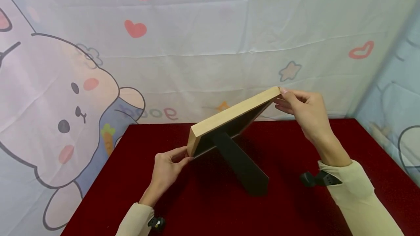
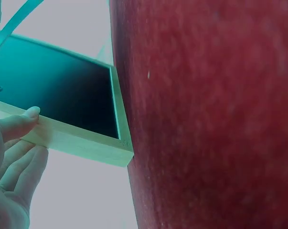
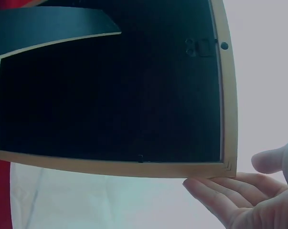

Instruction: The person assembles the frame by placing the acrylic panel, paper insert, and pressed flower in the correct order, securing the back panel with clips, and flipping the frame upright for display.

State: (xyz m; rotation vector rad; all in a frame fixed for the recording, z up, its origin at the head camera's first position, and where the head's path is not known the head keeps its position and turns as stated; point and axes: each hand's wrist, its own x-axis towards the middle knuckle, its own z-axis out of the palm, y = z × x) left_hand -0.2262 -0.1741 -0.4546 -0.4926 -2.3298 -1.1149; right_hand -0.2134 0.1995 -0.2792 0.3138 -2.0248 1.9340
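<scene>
A light wooden picture frame (image 1: 236,110), its dark back panel (image 3: 110,100) toward me, stands tilted above the red tabletop. A black easel leg (image 1: 241,163) juts from the panel down toward the cloth. At the frame's left side my left hand (image 1: 168,166) pinches the wooden border, thumb on the back side and fingers on the outside, as the left wrist view shows. My right hand (image 1: 306,112) touches the upper right corner; in the right wrist view its straight fingers (image 3: 225,191) lie against that corner while the thumb stands apart. The picture side is hidden.
Dark red cloth (image 1: 147,177) covers the table. Behind it hangs a pale fabric backdrop (image 1: 203,28) printed with a rabbit, hearts and stars, and more fabric (image 1: 400,94) hangs at the right. Each wrist wears a black strap (image 1: 323,179).
</scene>
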